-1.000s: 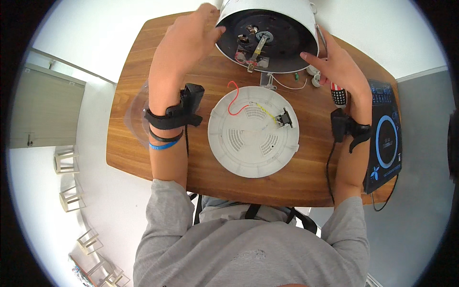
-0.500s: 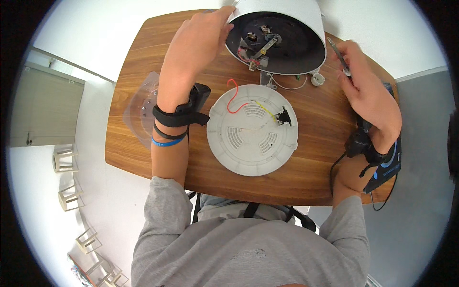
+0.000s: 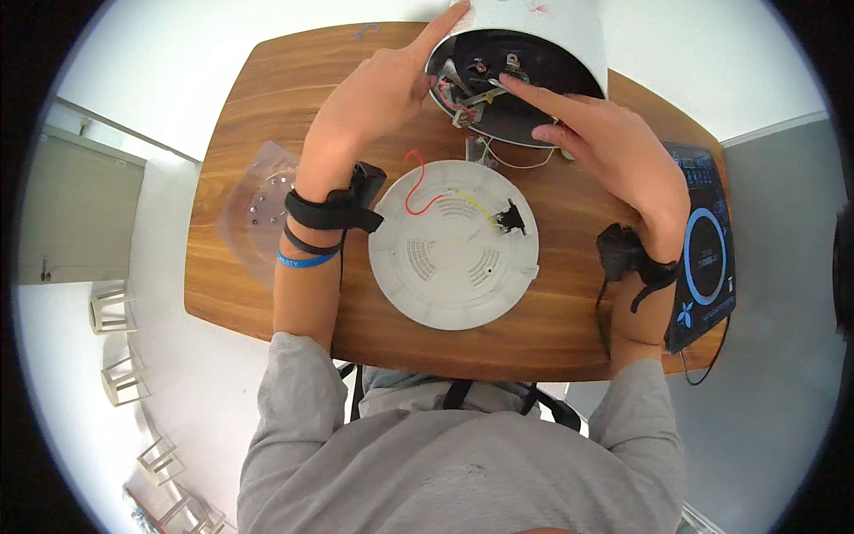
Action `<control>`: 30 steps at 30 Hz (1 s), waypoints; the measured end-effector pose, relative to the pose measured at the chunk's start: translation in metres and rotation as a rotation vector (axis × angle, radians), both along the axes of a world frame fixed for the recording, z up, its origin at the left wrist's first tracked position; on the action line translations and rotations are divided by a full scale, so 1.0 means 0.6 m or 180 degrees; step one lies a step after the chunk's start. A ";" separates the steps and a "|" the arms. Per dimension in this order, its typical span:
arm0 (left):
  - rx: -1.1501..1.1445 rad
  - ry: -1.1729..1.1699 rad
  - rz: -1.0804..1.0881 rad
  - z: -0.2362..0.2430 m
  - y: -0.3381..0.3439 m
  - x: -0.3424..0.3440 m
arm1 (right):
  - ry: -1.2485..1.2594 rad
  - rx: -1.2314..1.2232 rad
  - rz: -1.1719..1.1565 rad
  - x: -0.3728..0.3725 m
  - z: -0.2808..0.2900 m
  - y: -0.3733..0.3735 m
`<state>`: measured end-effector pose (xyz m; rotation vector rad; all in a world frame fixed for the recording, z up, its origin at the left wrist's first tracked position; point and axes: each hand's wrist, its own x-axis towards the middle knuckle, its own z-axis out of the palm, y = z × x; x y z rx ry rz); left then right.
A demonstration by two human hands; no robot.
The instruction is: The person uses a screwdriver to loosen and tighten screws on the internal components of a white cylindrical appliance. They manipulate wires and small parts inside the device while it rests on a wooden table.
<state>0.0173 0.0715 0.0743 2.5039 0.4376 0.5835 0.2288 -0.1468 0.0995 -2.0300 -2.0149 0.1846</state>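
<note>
A white cylindrical appliance housing (image 3: 534,18) lies tipped at the far edge of the table, its open dark underside (image 3: 544,55) turned toward me. Inside show metal brackets, terminals and a few wires. My left hand (image 3: 378,93) grips the left rim of the housing, index finger stretched along the outside. My right hand (image 3: 614,147) reaches into the opening with a slim metal tool (image 3: 495,82), whose tip shows beyond the index finger near the terminals; the rest is hidden. Nearer me lies a round white vented base cover (image 3: 454,298), with a red wire (image 3: 411,191) and a black socket (image 3: 511,217).
To the left, a clear plastic tray (image 3: 258,200) holds several small screws. On the right stands a black induction hob (image 3: 704,254) with a blue ring. A white cord (image 3: 520,165) and a small metal bracket (image 3: 478,151) lie between housing and cover.
My right hand has moved left from beside the housing into its opening, bringing the tool with it. My left hand stays at the rim. The view has shifted slightly.
</note>
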 end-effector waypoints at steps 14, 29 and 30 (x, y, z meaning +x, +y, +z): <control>0.0696 -0.0171 0.0205 0.034 -0.041 0.011 | 0.0015 -0.0144 0.0057 0.033 -0.028 0.004; 0.0709 -0.0451 0.0357 -0.046 -0.018 0.007 | -0.0141 0.0188 -0.0368 -0.014 0.013 0.007; 0.0682 -0.0465 0.0392 -0.049 -0.019 0.007 | -0.0146 0.0329 -0.0284 -0.012 0.008 0.008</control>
